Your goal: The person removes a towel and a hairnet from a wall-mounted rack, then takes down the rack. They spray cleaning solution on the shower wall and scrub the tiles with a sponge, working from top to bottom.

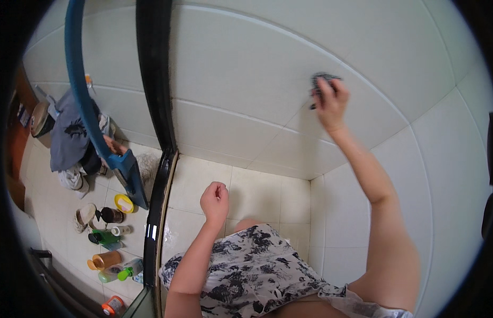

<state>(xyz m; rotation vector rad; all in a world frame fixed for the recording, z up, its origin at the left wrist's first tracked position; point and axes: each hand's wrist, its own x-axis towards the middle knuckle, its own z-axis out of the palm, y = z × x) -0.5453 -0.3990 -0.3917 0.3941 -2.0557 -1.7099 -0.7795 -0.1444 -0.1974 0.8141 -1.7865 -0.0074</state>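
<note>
My right hand (332,101) is raised against the white tiled wall (246,67), its fingers closed around a dark scrubbing pad (324,79) that looks like mesh or steel wool and is partly blurred. The pad touches or nearly touches the wall, close to a grout line. Low in front of my body, above the pale floor tiles (254,190), my left hand (215,200) is curled in a loose fist with nothing visible in it.
A black door frame (153,222) stands at left, beside a blue-edged panel (81,91). Beyond it on the floor are several bottles, such as a green one (105,237), a yellow soap dish (123,203) and slippers (84,216). Grey clothing (69,135) is heaped farther up.
</note>
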